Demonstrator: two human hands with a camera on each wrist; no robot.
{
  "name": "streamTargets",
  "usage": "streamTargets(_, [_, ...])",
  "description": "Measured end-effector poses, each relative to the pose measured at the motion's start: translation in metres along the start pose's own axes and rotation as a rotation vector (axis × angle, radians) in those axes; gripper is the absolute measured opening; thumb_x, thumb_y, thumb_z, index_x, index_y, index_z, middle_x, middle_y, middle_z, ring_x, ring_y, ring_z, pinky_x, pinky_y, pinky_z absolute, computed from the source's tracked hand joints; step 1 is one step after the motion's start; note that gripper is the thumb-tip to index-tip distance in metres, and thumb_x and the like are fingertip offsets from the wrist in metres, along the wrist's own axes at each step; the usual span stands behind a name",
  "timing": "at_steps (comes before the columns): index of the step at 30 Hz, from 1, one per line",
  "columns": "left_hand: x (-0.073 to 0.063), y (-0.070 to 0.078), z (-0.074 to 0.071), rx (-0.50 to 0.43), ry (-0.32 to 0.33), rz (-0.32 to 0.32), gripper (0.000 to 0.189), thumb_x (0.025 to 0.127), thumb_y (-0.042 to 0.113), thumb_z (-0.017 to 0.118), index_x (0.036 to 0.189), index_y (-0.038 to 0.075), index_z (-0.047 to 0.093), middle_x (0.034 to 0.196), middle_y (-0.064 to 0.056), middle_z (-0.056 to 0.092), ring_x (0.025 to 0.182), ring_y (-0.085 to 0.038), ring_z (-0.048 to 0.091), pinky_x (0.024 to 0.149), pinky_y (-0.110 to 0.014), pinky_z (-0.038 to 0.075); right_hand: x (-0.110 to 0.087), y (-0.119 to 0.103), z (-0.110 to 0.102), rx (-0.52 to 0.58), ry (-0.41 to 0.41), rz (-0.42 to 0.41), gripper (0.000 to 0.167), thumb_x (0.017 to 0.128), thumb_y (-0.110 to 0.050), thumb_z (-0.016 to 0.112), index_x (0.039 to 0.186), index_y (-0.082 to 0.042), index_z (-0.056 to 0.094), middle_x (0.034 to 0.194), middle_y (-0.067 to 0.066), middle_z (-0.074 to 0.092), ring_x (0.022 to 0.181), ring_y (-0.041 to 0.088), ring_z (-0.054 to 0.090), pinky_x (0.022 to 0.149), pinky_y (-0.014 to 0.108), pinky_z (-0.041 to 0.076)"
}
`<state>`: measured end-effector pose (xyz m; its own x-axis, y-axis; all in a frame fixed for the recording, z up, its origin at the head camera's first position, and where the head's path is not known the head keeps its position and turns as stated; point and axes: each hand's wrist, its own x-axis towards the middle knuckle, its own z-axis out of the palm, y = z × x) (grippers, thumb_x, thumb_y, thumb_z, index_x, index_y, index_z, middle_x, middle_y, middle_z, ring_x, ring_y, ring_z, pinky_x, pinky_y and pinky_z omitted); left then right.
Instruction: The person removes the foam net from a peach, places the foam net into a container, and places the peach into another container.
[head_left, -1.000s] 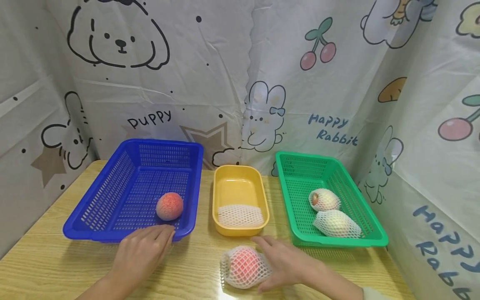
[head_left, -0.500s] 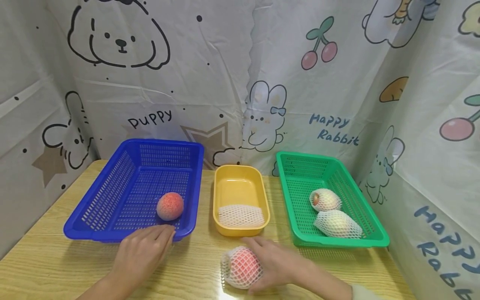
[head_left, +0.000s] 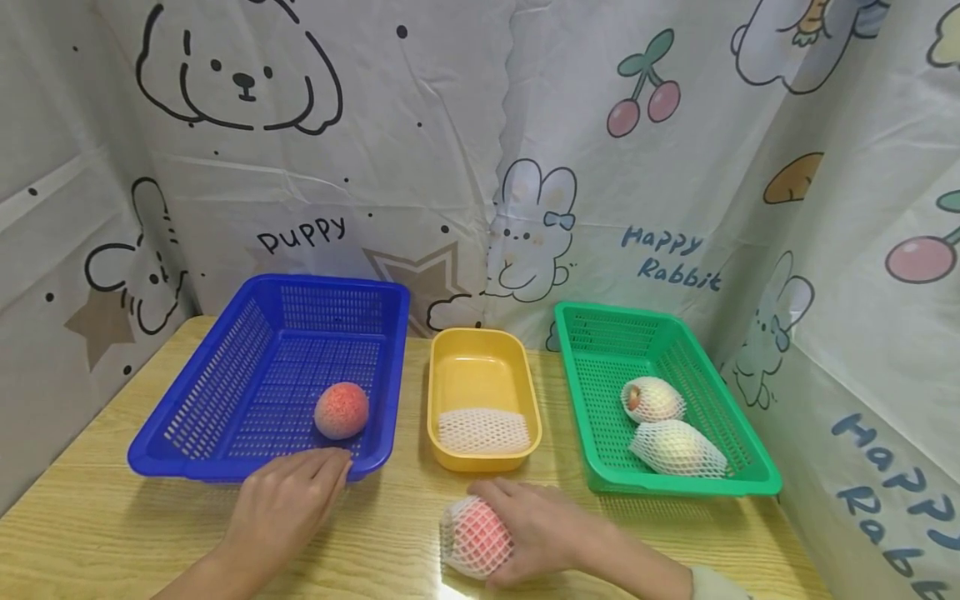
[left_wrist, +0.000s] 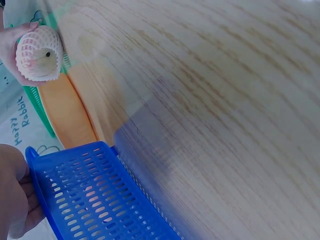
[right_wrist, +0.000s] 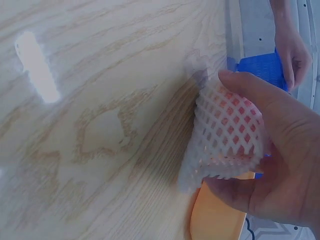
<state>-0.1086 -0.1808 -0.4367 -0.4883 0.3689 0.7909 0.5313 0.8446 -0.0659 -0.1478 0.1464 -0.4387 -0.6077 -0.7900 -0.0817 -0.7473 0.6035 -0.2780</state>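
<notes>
- Currently, desk (head_left: 397,542): blue basket (head_left: 195,467) by its far left corner.
- Left hand (head_left: 288,496): fingers gripping the basket's near rim.
- Right hand (head_left: 538,527): fingers curled round netted fruit (head_left: 476,537).
- That fruit: toward the desk's near edge.

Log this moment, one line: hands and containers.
left hand: grips blue basket; right hand: grips red netted fruit; bare fruit: in blue basket; foam net: in yellow tray; two pale netted fruits: in green basket

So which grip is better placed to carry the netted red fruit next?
Probably the right grip: it is curled round the netted red fruit, while the left grip holds the near rim of the blue basket.
</notes>
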Motion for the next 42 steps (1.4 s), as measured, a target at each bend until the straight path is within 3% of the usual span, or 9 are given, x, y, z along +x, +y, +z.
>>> streamTargets(6, [0.001,0.000,0.000,0.001,-0.005,-0.002,0.049,0.109,0.025,0.034,0.087,-0.001,0.069,0.083,-0.012,0.072,0.072,-0.027,0.070,0.059,-0.045,0.058,0.001,0.000,0.000,0.025,0.014,-0.011,0.086,0.067,-0.045,0.087,0.138,-0.020,0.045,0.116,-0.007,0.059,0.094,0.005,0.060,0.075,0.024,0.054])
streamTargets(9, [0.002,-0.001,0.001,-0.006,0.035,0.014,0.048,0.109,0.024,0.035,0.086,-0.001,0.069,0.081,-0.012,0.072,0.069,-0.028,0.070,0.056,-0.045,0.058,0.001,0.000,-0.001,0.030,0.022,-0.014,0.084,0.067,-0.043,0.087,0.137,-0.020,0.046,0.114,-0.008,0.059,0.093,0.005,0.059,0.075,0.023,0.053])
streamTargets(16, [0.002,0.000,0.001,0.003,0.016,0.003,0.048,0.109,0.025,0.035,0.085,0.000,0.069,0.081,-0.011,0.072,0.070,-0.027,0.070,0.057,-0.045,0.058,0.001,0.000,-0.005,-0.003,0.060,-0.044,0.086,0.067,-0.041,0.085,0.139,-0.014,0.046,0.118,-0.004,0.061,0.094,0.005,0.060,0.076,0.020,0.053])
streamTargets(22, [0.003,-0.002,0.003,-0.017,0.059,0.026,0.047,0.108,0.023,0.036,0.085,0.000,0.069,0.080,-0.012,0.072,0.068,-0.028,0.069,0.054,-0.046,0.057,0.002,-0.001,-0.016,-0.023,0.075,-0.040,0.085,0.065,-0.042,0.084,0.137,-0.017,0.046,0.116,-0.004,0.062,0.093,0.006,0.060,0.070,0.020,0.052])
streamTargets(26, [0.002,-0.002,0.002,-0.008,0.026,0.016,0.047,0.108,0.024,0.035,0.085,0.000,0.069,0.081,-0.011,0.072,0.068,-0.027,0.069,0.055,-0.045,0.057,0.003,-0.001,-0.022,-0.016,0.088,-0.037,0.086,0.064,-0.041,0.084,0.138,-0.019,0.045,0.113,-0.006,0.062,0.089,0.005,0.059,0.067,0.019,0.051])
streamTargets(30, [0.002,-0.001,0.000,0.004,-0.004,0.009,0.047,0.108,0.024,0.035,0.085,0.001,0.068,0.080,-0.010,0.071,0.068,-0.026,0.069,0.054,-0.044,0.057,0.003,-0.003,-0.028,-0.029,0.114,-0.038,0.090,0.063,-0.040,0.084,0.140,-0.017,0.044,0.117,-0.002,0.062,0.092,0.008,0.060,0.071,0.021,0.053])
streamTargets(36, [0.003,-0.001,-0.001,0.006,0.001,0.023,0.045,0.107,0.023,0.035,0.084,0.001,0.068,0.078,-0.010,0.071,0.065,-0.025,0.067,0.052,-0.043,0.056,0.002,-0.005,-0.040,-0.010,0.130,-0.017,0.093,0.064,-0.037,0.085,0.142,-0.013,0.042,0.124,0.003,0.061,0.103,0.012,0.061,0.082,0.026,0.055])
streamTargets(42, [0.005,-0.004,0.000,-0.003,-0.011,0.032,0.046,0.105,0.023,0.034,0.080,0.004,0.067,0.075,-0.006,0.069,0.062,-0.023,0.065,0.048,-0.041,0.053,0.000,-0.005,-0.052,0.001,0.148,0.022,0.093,0.064,-0.037,0.086,0.143,-0.014,0.041,0.125,0.003,0.060,0.103,0.014,0.061,0.081,0.029,0.056])
